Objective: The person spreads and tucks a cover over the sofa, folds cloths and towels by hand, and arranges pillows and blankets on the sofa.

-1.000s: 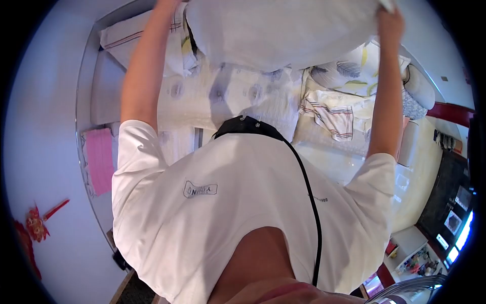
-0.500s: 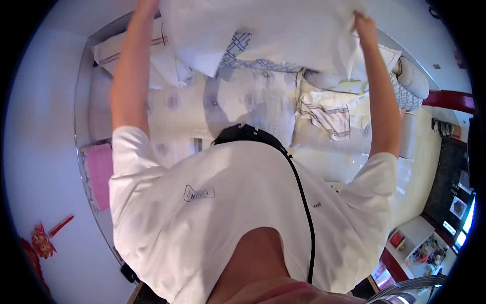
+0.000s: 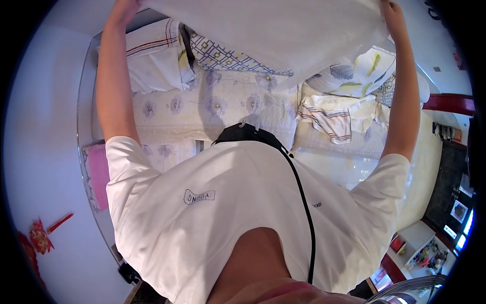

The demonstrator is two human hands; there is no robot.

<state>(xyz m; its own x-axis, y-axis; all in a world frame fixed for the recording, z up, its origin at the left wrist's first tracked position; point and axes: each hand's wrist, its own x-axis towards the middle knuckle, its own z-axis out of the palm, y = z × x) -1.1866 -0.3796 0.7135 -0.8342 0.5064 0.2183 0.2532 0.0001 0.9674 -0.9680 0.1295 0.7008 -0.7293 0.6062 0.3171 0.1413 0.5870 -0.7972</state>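
Observation:
A wide white cloth (image 3: pixel 283 35) is spread between my raised hands at the top of the head view; its upper part runs out of the frame. My left hand (image 3: pixel 126 9), partly cut off by the frame edge, grips its left end. My right hand (image 3: pixel 393 16) is closed on the right end. Below the cloth is a sofa seat with a flower-patterned cover (image 3: pixel 217 106). A lattice-patterned cushion (image 3: pixel 223 54) shows under the cloth's lower edge, and a leaf-patterned cushion (image 3: pixel 349 76) lies to its right.
White fabric with striped bands (image 3: pixel 154 50) drapes over the sofa's left end. A crumpled striped cloth (image 3: pixel 329 119) lies on the right seat. A pink cloth (image 3: pixel 97 177) is at the far left. Shelves with small items (image 3: pixel 428 256) stand at lower right.
My hands have moved farther apart and outward, stretching the white cloth wider. Its hanging left part has lifted, so more of the lattice and leaf cushions shows.

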